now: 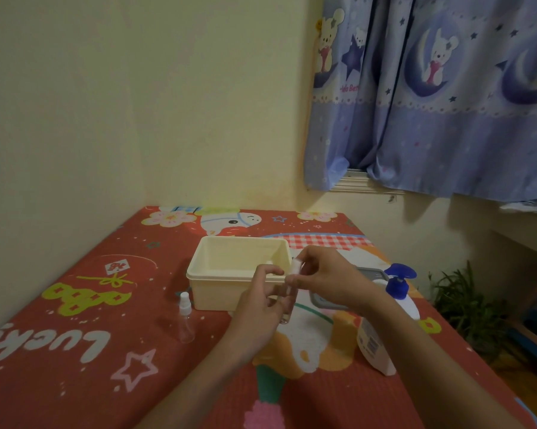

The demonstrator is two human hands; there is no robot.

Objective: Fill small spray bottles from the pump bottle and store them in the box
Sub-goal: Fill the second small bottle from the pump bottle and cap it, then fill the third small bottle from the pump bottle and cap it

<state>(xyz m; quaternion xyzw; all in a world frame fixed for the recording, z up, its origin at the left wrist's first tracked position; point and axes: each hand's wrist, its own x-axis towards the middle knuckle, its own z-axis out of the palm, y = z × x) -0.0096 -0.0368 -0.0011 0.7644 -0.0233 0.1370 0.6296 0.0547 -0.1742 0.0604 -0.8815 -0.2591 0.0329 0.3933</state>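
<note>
My left hand [262, 308] grips a small clear spray bottle [287, 315] upright, just in front of the cream box [205, 280]. My right hand [319, 274] pinches the bottle's white spray top [295, 269] at its neck. A second small clear spray bottle [186, 317] with a white top stands on the table left of the box. The white pump bottle [384, 332] with a blue pump head [398, 281] stands to the right, partly behind my right forearm. The box is open, and a small white thing shows inside near its front wall.
A grey-rimmed lid [369, 274] lies behind my right hand, between box and pump bottle. The table wears a red cartoon cloth [75, 351] and sits in a wall corner. A blue curtain [446, 103] hangs at the upper right; a plant [465, 301] stands beyond the right edge.
</note>
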